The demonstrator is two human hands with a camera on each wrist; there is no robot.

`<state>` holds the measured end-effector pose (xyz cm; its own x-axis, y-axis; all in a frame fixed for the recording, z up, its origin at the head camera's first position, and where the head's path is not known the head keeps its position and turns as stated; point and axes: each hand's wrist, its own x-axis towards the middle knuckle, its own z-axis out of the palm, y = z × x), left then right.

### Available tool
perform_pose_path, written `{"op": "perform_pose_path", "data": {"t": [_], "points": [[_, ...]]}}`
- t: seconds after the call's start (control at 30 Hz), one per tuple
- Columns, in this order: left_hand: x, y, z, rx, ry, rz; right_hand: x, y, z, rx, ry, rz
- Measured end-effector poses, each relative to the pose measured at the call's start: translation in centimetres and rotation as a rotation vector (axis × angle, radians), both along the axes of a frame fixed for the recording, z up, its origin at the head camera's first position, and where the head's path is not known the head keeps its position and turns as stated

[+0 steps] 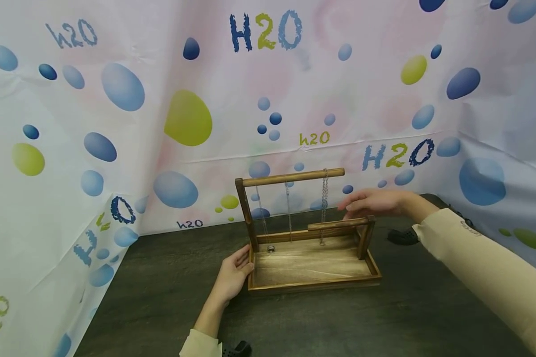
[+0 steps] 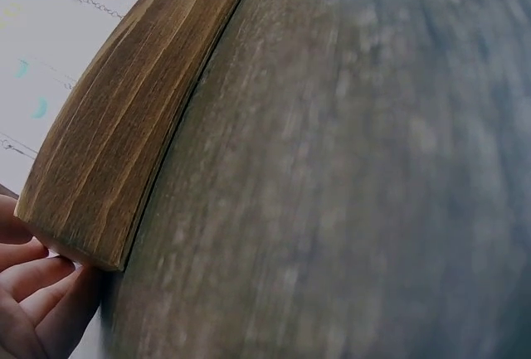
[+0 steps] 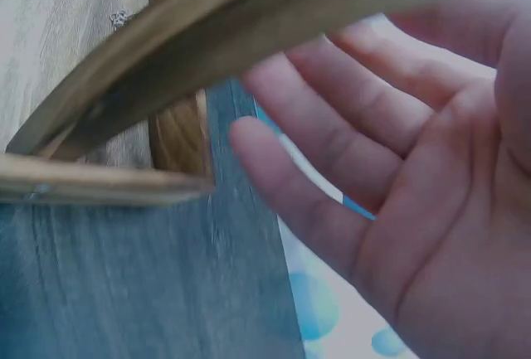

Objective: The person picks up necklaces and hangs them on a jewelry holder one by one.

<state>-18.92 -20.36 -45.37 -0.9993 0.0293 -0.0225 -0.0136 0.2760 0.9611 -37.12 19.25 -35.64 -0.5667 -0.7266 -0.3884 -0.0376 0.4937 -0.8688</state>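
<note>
A wooden jewelry stand (image 1: 312,286) with a tray base stands on the dark table. Several thin chain necklaces (image 1: 324,196) hang from its tall upper bar (image 1: 295,177); a small silver ring-like piece (image 1: 271,249) is low at the left of the tray. My left hand (image 1: 232,275) grips the tray's left end, and its fingers (image 2: 33,280) curl around the corner in the left wrist view. With fingers loosely extended and nothing in them, my right hand (image 1: 375,202) is behind the short lower bar (image 1: 339,224). In the right wrist view the right palm (image 3: 448,185) faces the stand's post.
A dark tabletop (image 1: 169,287) surrounds the stand. Behind it hangs a white backdrop (image 1: 129,29) printed with coloured dots and H2O lettering. A black object (image 1: 403,237) lies on the table near the right forearm.
</note>
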Motion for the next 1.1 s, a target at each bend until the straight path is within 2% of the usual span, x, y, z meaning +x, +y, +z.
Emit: {"op": "perform_pose_path", "data": {"t": [0.13,0.27,0.4,0.53,0.73,0.9,1.1], "points": [[0.0,-0.1,-0.1,-0.004,-0.003,0.009,0.6,1.9,-0.9,-0.044,0.032,-0.078],[0.2,-0.1,-0.3,-0.001,-0.006,0.024,1.3,3.3,-2.6,-0.053,0.049,-0.164],[0.4,-0.2,-0.4,-0.010,-0.011,0.029,2.3,4.1,-4.5,-0.089,-0.010,-0.236],[0.5,0.0,-0.5,-0.010,-0.014,0.023,3.4,4.3,-5.8,-0.197,-0.085,-0.276],[0.3,0.1,-0.3,-0.019,-0.002,0.034,4.8,4.1,-6.7,-0.331,-0.184,-0.386],[0.3,0.2,0.0,-0.015,-0.003,0.032,5.7,3.9,-7.1,-0.386,-0.227,-0.500],[0.3,0.6,0.1,-0.011,0.003,0.035,6.3,3.9,-7.1,-0.454,-0.270,-0.540]]}}
